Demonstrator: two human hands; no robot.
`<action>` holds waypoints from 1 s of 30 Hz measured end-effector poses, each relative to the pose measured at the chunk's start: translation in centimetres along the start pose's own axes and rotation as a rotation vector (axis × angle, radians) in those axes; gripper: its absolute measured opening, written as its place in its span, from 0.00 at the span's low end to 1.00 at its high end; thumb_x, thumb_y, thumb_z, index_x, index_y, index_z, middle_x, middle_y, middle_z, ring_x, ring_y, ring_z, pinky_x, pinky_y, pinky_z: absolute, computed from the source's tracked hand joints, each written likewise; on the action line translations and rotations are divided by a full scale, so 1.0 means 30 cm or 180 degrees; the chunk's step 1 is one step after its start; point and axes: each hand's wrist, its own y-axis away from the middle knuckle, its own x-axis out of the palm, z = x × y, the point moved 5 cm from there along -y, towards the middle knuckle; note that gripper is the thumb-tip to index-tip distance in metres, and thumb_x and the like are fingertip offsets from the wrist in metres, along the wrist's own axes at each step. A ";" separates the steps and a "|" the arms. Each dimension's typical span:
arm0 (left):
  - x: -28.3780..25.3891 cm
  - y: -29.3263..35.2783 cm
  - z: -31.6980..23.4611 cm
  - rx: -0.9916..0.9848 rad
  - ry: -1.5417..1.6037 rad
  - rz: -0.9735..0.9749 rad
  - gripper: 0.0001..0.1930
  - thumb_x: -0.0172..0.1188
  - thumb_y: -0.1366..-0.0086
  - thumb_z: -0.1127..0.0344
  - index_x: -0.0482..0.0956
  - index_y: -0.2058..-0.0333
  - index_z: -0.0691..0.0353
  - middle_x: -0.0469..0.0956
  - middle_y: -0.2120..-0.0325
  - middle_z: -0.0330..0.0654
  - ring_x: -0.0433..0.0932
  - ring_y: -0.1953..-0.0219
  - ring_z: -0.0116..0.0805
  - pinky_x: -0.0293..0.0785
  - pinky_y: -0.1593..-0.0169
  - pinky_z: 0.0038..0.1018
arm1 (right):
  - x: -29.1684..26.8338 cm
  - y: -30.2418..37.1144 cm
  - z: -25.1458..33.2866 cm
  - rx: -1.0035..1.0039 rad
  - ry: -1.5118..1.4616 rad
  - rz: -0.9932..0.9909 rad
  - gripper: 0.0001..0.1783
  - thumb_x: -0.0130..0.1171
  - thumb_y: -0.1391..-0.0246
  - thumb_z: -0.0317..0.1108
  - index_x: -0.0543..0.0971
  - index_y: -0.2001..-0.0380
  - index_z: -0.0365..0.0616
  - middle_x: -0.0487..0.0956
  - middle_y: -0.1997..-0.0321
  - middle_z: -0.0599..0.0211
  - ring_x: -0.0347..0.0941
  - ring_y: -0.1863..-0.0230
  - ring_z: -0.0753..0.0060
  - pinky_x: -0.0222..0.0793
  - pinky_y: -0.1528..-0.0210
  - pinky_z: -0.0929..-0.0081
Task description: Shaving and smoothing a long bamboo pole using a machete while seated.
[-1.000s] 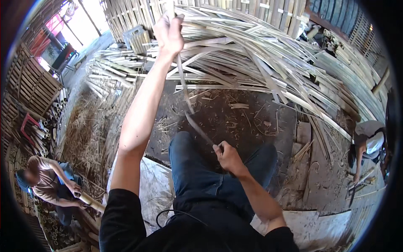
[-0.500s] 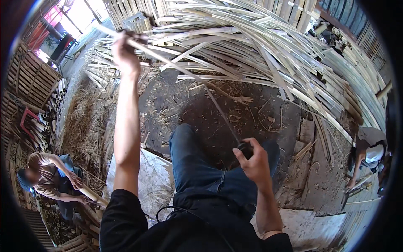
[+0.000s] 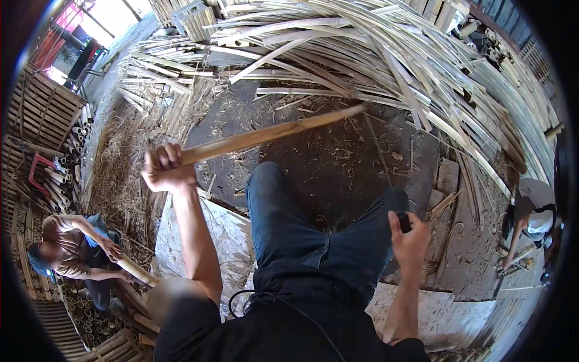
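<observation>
Left of centre, the left hand (image 3: 166,172) curls its fingers tightly around a bamboo strip (image 3: 253,140), hiding the near end; the far tip reaches upper centre. Lower right of centre, the right hand's (image 3: 411,242) fingers close on a dark handle (image 3: 404,222), mostly covered, its thin blade blurring against the dark floor (image 3: 313,175).

No text, label, brand, number or sign can be read, whether on the bamboo strip (image 3: 259,137) in the fingers of the left hand (image 3: 168,171), on the dark handle (image 3: 403,222) between the fingers of the right hand (image 3: 411,238), or on anything farther from either hand's fingers.
</observation>
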 end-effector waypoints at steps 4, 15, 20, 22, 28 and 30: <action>-0.026 0.135 0.055 0.0019 0.0089 -0.0494 0.21 0.56 0.40 0.56 0.54 0.85 0.47 0.51 0.90 0.29 0.49 0.88 0.24 0.49 0.83 0.25 | 0.317 -0.055 -0.053 -0.0208 -0.2556 -0.0015 0.18 0.65 0.40 0.46 0.78 0.71 0.40 0.77 0.78 0.69 0.71 0.82 0.79 0.67 0.77 0.76; -0.002 0.303 0.030 -0.0245 -0.0041 -0.0344 0.24 0.59 0.38 0.53 0.53 0.85 0.48 0.51 0.90 0.31 0.52 0.88 0.24 0.52 0.80 0.24 | 0.565 -0.002 0.422 -0.1490 -0.0989 0.1266 0.34 0.56 0.38 0.57 0.74 0.42 0.38 0.82 0.67 0.42 0.80 0.64 0.35 0.76 0.58 0.51; -0.008 0.340 -0.022 -0.0216 0.0187 -0.0391 0.24 0.59 0.39 0.49 0.55 0.84 0.48 0.52 0.90 0.32 0.52 0.88 0.25 0.52 0.79 0.24 | 0.561 0.106 0.588 -0.2421 0.0133 0.1344 0.36 0.58 0.39 0.58 0.72 0.39 0.42 0.82 0.61 0.40 0.80 0.59 0.32 0.76 0.58 0.47; 0.018 0.340 -0.048 -0.0183 0.0241 -0.0182 0.24 0.58 0.38 0.48 0.56 0.84 0.48 0.52 0.89 0.32 0.53 0.88 0.25 0.52 0.79 0.24 | 0.643 0.009 0.463 -0.1909 0.0066 0.1486 0.36 0.52 0.37 0.62 0.71 0.38 0.45 0.82 0.62 0.36 0.79 0.60 0.32 0.76 0.57 0.48; -0.080 0.388 -0.080 -0.0317 0.0154 -0.0026 0.24 0.61 0.38 0.51 0.56 0.84 0.49 0.55 0.89 0.32 0.55 0.88 0.25 0.53 0.80 0.24 | 0.693 -0.547 0.024 -0.0665 0.0335 0.1051 0.37 0.42 0.33 0.64 0.82 0.60 0.38 0.82 0.66 0.38 0.80 0.58 0.37 0.75 0.54 0.51; -0.113 0.417 -0.069 -0.0421 0.0315 -0.0109 0.23 0.62 0.41 0.55 0.56 0.84 0.49 0.56 0.89 0.32 0.54 0.88 0.25 0.53 0.79 0.26 | 0.663 -0.557 0.101 -0.0687 0.0453 0.1362 0.37 0.43 0.33 0.62 0.83 0.68 0.35 0.82 0.68 0.43 0.81 0.58 0.40 0.74 0.55 0.51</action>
